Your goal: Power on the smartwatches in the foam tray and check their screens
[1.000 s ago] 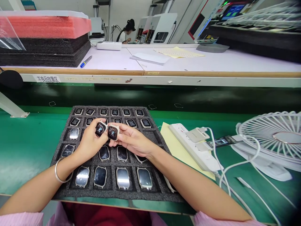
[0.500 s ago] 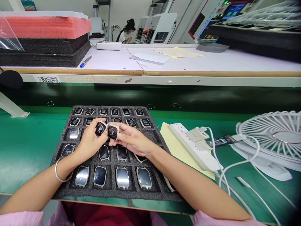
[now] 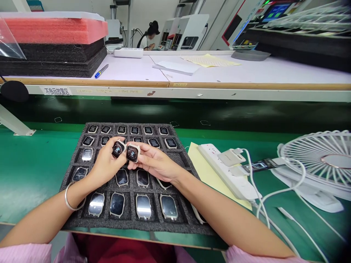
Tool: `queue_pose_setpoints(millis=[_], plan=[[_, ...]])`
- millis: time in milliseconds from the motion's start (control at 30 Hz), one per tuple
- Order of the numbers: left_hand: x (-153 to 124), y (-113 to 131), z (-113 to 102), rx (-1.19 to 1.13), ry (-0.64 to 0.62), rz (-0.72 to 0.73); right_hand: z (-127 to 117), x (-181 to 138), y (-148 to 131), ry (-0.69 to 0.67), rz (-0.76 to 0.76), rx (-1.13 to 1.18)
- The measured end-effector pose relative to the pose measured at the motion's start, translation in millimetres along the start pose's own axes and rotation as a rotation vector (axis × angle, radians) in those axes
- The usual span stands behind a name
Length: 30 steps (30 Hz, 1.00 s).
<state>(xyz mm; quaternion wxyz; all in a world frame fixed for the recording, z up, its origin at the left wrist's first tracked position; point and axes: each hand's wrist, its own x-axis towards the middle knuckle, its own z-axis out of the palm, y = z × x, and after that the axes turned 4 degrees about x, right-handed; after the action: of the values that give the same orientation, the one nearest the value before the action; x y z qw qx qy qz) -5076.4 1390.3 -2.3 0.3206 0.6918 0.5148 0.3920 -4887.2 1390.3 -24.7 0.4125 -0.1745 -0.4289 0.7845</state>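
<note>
My left hand [image 3: 107,162] is closed around a smartwatch body [image 3: 118,149] with a lit dark face and no strap. Close beside it, my right hand [image 3: 153,160] grips a second smartwatch body [image 3: 132,153], its screen lit too and its case pale. The two watches are held side by side, screens up, above a dark grey foam tray [image 3: 131,227]. Several more strapless watches lie in the tray's compartments: the far rows show white text on their screens, while near ones such as this watch [image 3: 168,206] look dark or reflective. My forearms hide part of the tray.
Right of the tray, a white power strip [image 3: 229,170] with a plugged-in charger and cables rests on yellow paper [image 3: 197,157]. A white fan [image 3: 326,160] lies beyond it. A raised shelf [image 3: 170,93] crosses behind, bearing foam stacks [image 3: 55,33] and a pen [image 3: 101,71]. A person sits further back.
The whole view shifts very slightly. Both hands keep hold of the same two watches in nearly the same position.
</note>
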Motion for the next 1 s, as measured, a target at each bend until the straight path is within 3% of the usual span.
queue_pose_setpoints(millis=[1000], plan=[[-0.6, 0.2, -0.9, -0.01, -0.011, 0.003, 1.8, -0.7, -1.9, 0.01, -0.011, -0.001]])
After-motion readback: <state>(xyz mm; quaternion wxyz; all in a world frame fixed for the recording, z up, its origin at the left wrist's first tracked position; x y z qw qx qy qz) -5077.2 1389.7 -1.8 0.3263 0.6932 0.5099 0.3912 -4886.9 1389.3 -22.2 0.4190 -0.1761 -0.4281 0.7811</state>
